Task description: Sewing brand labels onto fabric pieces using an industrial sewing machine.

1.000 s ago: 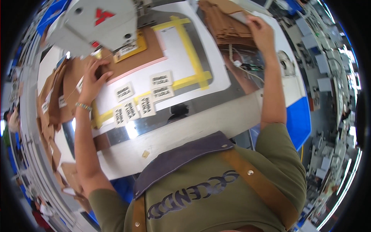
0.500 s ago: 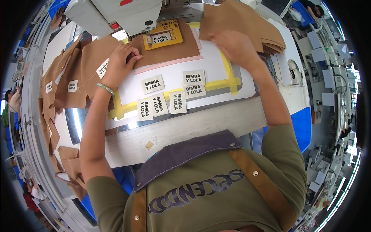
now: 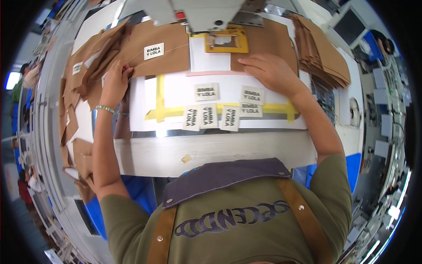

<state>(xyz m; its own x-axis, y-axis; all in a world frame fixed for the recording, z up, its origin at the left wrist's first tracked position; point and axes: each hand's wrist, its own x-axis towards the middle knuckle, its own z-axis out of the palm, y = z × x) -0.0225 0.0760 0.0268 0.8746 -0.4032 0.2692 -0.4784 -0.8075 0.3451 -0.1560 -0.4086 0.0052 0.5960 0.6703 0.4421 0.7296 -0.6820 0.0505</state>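
My left hand (image 3: 115,83) is closed, pinching the lower left edge of a brown fabric panel (image 3: 171,61) that bears a white label (image 3: 154,51). A thread runs from this panel toward the sewing machine head (image 3: 206,11). My right hand (image 3: 274,75) lies with fingers stretched out on another brown panel (image 3: 268,42), right of the yellow clamp frame (image 3: 227,40). This second panel's left edge reaches partly beneath the frame. Between the two panels shows the white template board (image 3: 204,61), with a pink strip (image 3: 215,74) along its front.
Several loose white labels (image 3: 206,92) lie on the board, near yellow tape (image 3: 154,115). A stack of brown panels (image 3: 323,57) stands at the right. More labelled panels (image 3: 81,77) are heaped at the left. Blue bins (image 3: 351,169) sit below the table.
The labelled panel has moved left, out from under the clamp frame, with my left hand. My right hand has brought another panel from the stack to the frame. The view has shifted.
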